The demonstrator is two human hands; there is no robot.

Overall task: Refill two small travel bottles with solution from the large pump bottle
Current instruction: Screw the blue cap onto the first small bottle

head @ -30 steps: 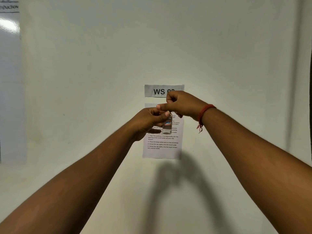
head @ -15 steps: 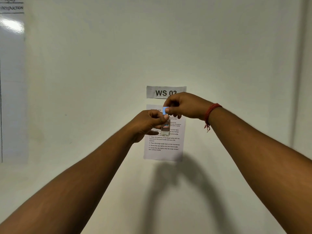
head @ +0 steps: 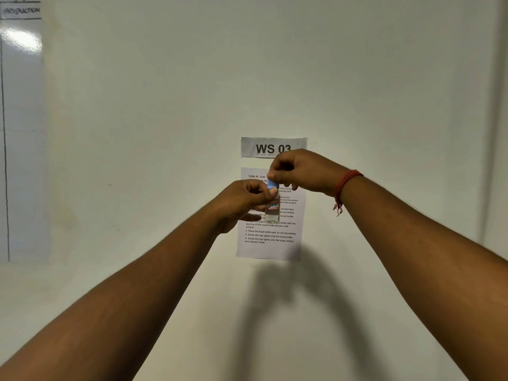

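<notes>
The person holds a small clear bottle (head: 272, 210) up in the air, in front of the wall, with both arms stretched out. The left hand (head: 243, 200) is curled round the body of the bottle and grips it near the neck. The right hand (head: 298, 171) pinches the little blue cap (head: 272, 184) from above, between thumb and fingertips. The cap sits at the top of the bottle; I cannot tell if it is fully screwed on or already loose.

I judge the step is turning this cap, on or off. To do it well, the left hand should keep the bottle upright and not squeeze hard, because some clear liquid shows in the lower part and it may spill if the bottle tilts. The right hand should turn the cap straight on the neck, not at an angle, so the thread catches. The cap is small and smooth, so it could slip from the fingers.

Behind the hands a printed sheet (head: 270, 243) with numbered steps is fixed on the pale wall (head: 165, 105), and above it a sign (head: 264, 147) reads "WS 03". At the far left hangs a shiny whiteboard (head: 22, 133). A red thread (head: 345, 182) is tied on the right wrist. The large pump bottle and the second small bottle are not in view.
</notes>
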